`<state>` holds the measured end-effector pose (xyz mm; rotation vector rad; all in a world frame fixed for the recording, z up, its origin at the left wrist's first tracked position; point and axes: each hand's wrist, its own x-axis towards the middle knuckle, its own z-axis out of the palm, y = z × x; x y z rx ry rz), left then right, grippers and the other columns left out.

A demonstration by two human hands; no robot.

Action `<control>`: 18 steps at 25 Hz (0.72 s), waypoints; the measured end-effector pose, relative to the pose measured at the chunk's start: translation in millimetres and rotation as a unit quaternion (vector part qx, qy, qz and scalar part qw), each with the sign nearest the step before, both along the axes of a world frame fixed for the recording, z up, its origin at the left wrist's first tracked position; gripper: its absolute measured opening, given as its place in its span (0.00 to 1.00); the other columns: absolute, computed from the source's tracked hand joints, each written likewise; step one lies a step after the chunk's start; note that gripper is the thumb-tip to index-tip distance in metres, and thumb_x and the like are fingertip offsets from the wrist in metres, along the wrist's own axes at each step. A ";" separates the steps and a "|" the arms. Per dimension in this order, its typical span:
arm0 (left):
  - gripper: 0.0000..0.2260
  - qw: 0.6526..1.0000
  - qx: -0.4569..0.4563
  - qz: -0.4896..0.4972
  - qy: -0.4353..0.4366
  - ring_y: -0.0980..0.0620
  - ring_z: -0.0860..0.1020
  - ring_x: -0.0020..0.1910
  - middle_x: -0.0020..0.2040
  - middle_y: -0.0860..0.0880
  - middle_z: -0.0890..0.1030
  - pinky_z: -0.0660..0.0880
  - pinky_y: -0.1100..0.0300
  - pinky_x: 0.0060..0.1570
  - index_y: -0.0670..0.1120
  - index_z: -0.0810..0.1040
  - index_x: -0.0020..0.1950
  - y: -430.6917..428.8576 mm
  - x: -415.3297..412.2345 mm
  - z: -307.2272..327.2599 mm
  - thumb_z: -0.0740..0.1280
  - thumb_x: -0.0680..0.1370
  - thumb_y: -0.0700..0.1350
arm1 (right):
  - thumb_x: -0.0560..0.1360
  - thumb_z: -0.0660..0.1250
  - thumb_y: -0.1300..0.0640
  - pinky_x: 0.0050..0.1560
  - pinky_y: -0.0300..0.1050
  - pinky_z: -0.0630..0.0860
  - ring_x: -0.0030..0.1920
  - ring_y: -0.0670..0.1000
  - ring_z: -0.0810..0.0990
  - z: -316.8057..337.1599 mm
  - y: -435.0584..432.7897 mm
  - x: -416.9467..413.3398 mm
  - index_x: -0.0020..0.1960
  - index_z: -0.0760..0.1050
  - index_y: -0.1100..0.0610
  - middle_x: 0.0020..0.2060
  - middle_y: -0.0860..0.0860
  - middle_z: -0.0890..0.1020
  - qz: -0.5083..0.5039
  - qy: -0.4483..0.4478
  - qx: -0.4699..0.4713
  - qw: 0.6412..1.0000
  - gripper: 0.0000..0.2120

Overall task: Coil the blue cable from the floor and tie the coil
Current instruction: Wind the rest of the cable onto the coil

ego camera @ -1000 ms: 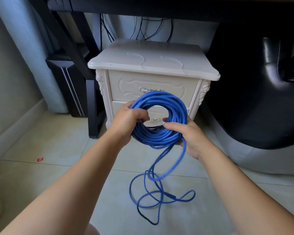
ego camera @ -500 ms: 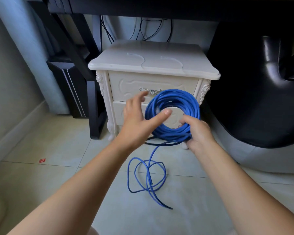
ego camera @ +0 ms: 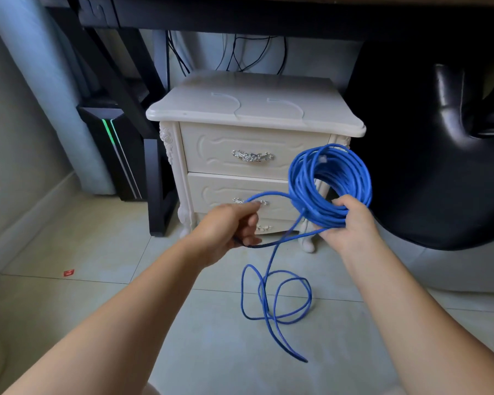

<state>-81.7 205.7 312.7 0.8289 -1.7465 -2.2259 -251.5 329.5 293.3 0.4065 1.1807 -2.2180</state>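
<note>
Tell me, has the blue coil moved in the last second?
Yes. The coil shifted right, from the middle of the nightstand to its right corner.

A cable coil is held in the right hand before the nightstand's right front corner, and a strand is pinched in the left hand before its lower drawer. Loose loops are spread on the floor in front. A computer tower is seen left of the nightstand, a chair right.

Matt blue cable, glossy white nightstand, smooth floor tiles
</note>
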 end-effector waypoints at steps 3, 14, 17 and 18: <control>0.17 0.979 0.184 0.087 0.021 0.52 0.64 0.22 0.26 0.49 0.66 0.78 0.55 0.39 0.44 0.73 0.34 -7.9 -0.5 -0.9 0.59 0.82 0.46 | 0.70 0.60 0.68 0.46 0.51 0.79 0.41 0.58 0.81 -0.2 4.9 -5.1 0.35 0.67 0.58 0.36 0.55 0.76 -0.009 -0.023 -0.087 0.996 0.08; 0.22 0.971 -0.163 0.170 -0.043 0.52 0.76 0.61 0.65 0.51 0.76 0.74 0.51 0.63 0.50 0.71 0.71 -24.2 -3.5 2.6 0.62 0.80 0.58 | 0.69 0.61 0.74 0.33 0.48 0.79 0.26 0.53 0.70 12.8 1.3 22.3 0.44 0.73 0.59 0.27 0.55 0.70 0.212 0.236 0.192 0.929 0.12; 0.31 0.964 -0.254 0.054 0.059 0.61 0.68 0.69 0.70 0.58 0.71 0.64 0.62 0.67 0.56 0.67 0.74 -21.7 2.2 11.5 0.70 0.71 0.55 | 0.68 0.66 0.71 0.35 0.44 0.73 0.30 0.53 0.73 20.0 0.5 31.6 0.47 0.75 0.57 0.31 0.52 0.74 0.241 0.408 0.302 0.827 0.13; 0.34 0.945 -0.322 -0.012 0.053 0.63 0.66 0.69 0.72 0.58 0.69 0.61 0.67 0.66 0.56 0.66 0.75 -17.6 2.4 13.6 0.72 0.70 0.49 | 0.67 0.68 0.69 0.36 0.42 0.73 0.32 0.52 0.75 22.2 -0.9 35.4 0.49 0.76 0.55 0.33 0.50 0.77 0.263 0.467 0.334 0.775 0.14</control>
